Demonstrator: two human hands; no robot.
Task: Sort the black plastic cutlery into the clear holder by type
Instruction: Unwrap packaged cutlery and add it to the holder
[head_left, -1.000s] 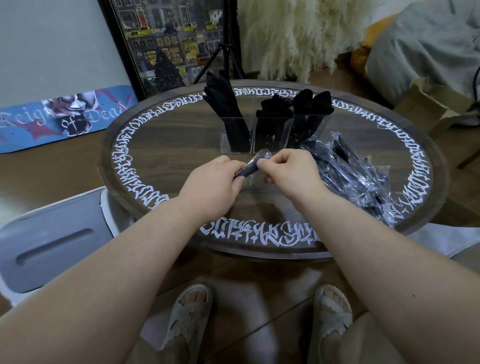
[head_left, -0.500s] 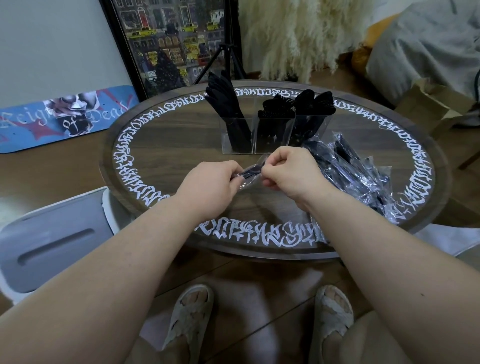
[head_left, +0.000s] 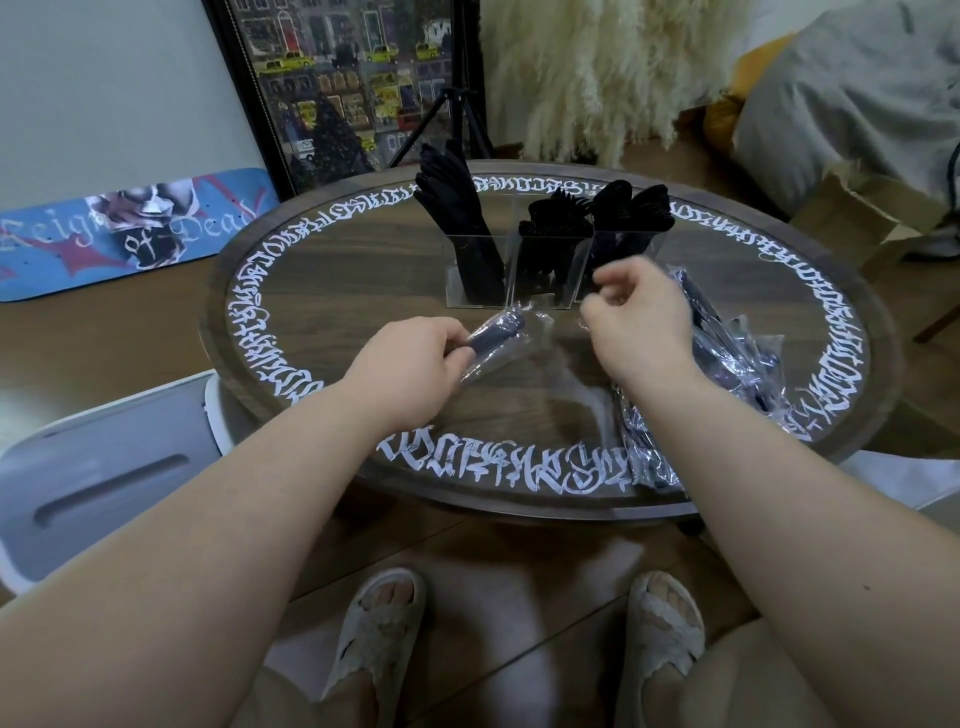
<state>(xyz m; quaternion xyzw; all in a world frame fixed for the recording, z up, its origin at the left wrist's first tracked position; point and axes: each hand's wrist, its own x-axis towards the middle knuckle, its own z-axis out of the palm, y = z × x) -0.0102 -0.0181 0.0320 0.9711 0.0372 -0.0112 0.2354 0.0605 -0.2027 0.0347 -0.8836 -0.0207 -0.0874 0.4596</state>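
My left hand (head_left: 410, 364) grips a black cutlery piece (head_left: 496, 335) still in its clear wrapper, its end pointing up and right with the wrapper hanging loose there. My right hand (head_left: 634, 322) is a hand's width to the right of it, blurred, its fingers curled; I see nothing plainly between them. Behind both hands stands the clear holder (head_left: 475, 299) with three compartments: knives (head_left: 452, 202) on the left, forks (head_left: 558, 213) in the middle, spoons (head_left: 631, 205) on the right. Several wrapped pieces (head_left: 727, 353) lie heaped to the right of my right hand.
The round wooden table (head_left: 322, 291) has white lettering around its rim. A white chair (head_left: 104, 467) stands at the left, a cardboard box (head_left: 862, 213) at the far right, and a tripod (head_left: 457, 98) and framed picture (head_left: 337, 78) behind the table.
My hands, together on the wrapped piece a moment ago, have come apart. The right hand has swung right and up toward the holder while the left keeps the piece.
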